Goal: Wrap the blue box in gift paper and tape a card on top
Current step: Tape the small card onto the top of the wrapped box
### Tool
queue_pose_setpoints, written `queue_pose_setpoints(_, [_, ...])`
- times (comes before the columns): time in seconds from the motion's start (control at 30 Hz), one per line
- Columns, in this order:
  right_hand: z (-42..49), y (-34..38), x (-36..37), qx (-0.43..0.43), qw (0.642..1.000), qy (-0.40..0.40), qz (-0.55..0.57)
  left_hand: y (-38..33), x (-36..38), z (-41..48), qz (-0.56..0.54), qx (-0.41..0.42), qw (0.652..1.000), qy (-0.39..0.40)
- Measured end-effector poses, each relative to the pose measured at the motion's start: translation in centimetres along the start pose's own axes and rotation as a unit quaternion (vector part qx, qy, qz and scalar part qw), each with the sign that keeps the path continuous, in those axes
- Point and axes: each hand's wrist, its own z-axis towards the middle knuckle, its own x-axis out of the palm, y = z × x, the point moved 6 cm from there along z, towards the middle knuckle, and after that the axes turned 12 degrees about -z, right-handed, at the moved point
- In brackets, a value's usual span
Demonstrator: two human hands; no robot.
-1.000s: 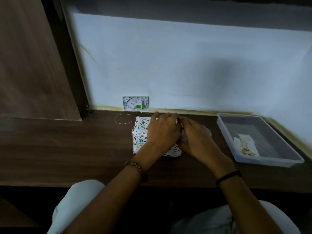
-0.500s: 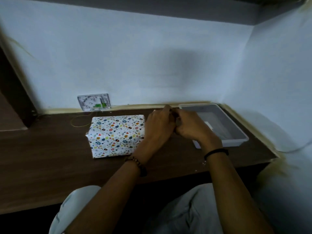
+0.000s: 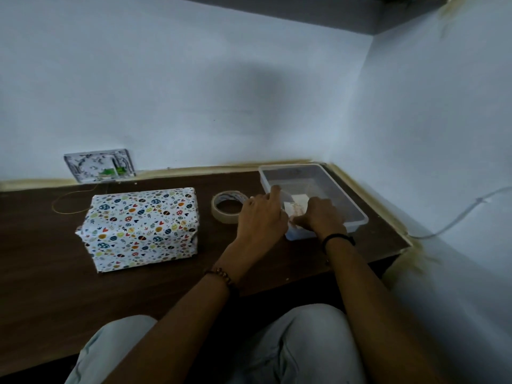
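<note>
The box (image 3: 141,223), wrapped in white paper with small coloured hearts and eggs, lies on the dark wooden desk (image 3: 41,259), left of centre. A roll of pale tape (image 3: 224,218) lies flat to its right. A white card (image 3: 299,203) with gold lettering sits at the near left corner of a clear plastic tray (image 3: 357,214). My right hand (image 3: 318,214) pinches the card's near edge. Beside it, my left hand (image 3: 263,217) is at the card's left edge with fingers curled and the index finger raised. What it holds is hidden.
A white wall plate (image 3: 99,167) with green parts sits at the wall behind the box. A thin yellow loop (image 3: 69,213) lies on the desk left of the box. The desk ends at the right wall, where a pale cable (image 3: 457,220) runs.
The view swung right. Both hands left the wrapped box and moved right to the tray's near corner. The tape roll now lies uncovered on the desk.
</note>
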Motion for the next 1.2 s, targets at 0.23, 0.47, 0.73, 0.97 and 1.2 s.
queue_pose_setpoints(0.23, [0.9,0.7,0.4,0.003,0.999,0.009,0.035,0.1,0.0,0.0,0.003,-0.01,1.0,0.002])
queue_pose_setpoints(0.47, [1.3,0.1,-0.4,0.008,0.976,-0.081,0.202,0.6,-0.9,-0.2,-0.023,-0.012,1.0,0.001])
queue_pose_setpoints(0.73, [-1.2,1.3,-5.6,-0.054,0.929,-0.225,0.288,1.5,-5.2,-0.7,-0.055,-0.02,0.997,-0.042])
queue_pose_setpoints(0.97, [-5.4,6.1,-9.8,-0.158,0.83,-0.202,0.495,3.9,-11.8,-1.2,-0.224,-0.103,0.962,-0.119])
queue_pose_setpoints(1.2, [-7.8,13.8,-9.3,-0.208,0.78,-0.091,0.582,8.0,-18.0,-4.3,-0.384,-0.203,0.893,-0.12])
